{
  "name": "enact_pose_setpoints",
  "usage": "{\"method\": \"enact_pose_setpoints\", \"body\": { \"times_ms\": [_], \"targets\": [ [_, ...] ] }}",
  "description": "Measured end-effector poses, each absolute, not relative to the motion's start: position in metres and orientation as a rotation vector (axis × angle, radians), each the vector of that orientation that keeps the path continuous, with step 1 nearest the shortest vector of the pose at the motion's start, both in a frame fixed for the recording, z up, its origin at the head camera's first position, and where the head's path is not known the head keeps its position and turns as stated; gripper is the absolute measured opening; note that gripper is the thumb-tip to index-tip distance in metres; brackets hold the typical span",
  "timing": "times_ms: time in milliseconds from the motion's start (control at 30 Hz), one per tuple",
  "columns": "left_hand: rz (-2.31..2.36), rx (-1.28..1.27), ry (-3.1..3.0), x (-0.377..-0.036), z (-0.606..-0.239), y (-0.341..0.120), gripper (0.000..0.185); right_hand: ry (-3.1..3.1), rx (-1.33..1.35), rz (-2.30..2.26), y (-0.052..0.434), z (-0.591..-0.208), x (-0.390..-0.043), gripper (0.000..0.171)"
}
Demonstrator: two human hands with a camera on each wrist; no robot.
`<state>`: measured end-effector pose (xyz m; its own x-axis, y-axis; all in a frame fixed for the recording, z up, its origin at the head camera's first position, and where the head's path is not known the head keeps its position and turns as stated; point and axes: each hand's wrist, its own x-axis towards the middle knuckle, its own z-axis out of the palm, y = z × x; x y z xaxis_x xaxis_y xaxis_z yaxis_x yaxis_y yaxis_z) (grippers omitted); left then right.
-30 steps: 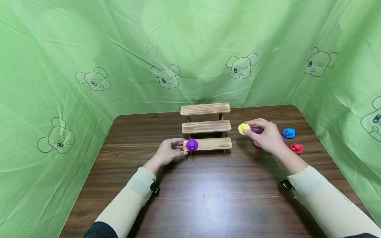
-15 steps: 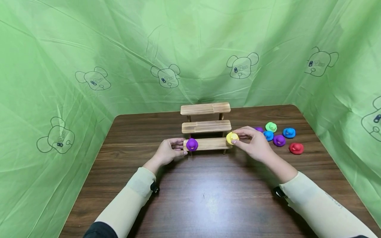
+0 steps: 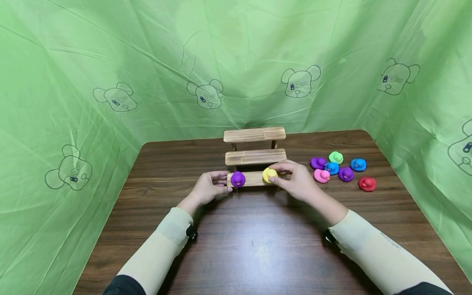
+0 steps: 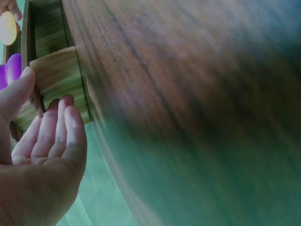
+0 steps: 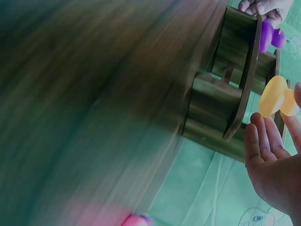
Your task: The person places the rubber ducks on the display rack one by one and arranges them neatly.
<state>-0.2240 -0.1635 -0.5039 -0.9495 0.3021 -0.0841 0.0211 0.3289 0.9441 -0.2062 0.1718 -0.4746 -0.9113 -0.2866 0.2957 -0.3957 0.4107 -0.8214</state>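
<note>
**Yellow duck held over the bottom step**

Fingertips of the right hand (image 3: 295,182) pinch a small yellow rubber duck (image 3: 269,175) just above the lowest plank of the three-tier wooden step shelf (image 3: 255,157), towards its right half. At the plank's left end the left hand (image 3: 208,188) grips the wood with thumb and curled fingers, just beside a purple rubber duck (image 3: 237,179) sitting on that step. Right of the shelf, a cluster of loose ducks lies on the dark wooden table (image 3: 258,241): purple (image 3: 317,163), green (image 3: 335,157), blue (image 3: 358,164), pink (image 3: 321,175), red (image 3: 367,184). Green cloth with bear drawings (image 3: 110,82) hangs behind.
</note>
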Motion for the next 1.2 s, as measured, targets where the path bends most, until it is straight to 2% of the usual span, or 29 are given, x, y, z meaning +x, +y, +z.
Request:
{"method": "enact_pose_setpoints", "body": {
  "times_ms": [500,1200],
  "targets": [
    [1.664,0.283,2.351,-0.223,-0.505,-0.164,0.057,-2.586,0.664,1.431,0.136,-0.48,-0.211,0.034],
    [1.676,0.293,2.34,-0.224,-0.506,-0.164,0.058,-2.605,0.731,1.301,0.132,-0.484,-0.213,0.037]
  ]
}}
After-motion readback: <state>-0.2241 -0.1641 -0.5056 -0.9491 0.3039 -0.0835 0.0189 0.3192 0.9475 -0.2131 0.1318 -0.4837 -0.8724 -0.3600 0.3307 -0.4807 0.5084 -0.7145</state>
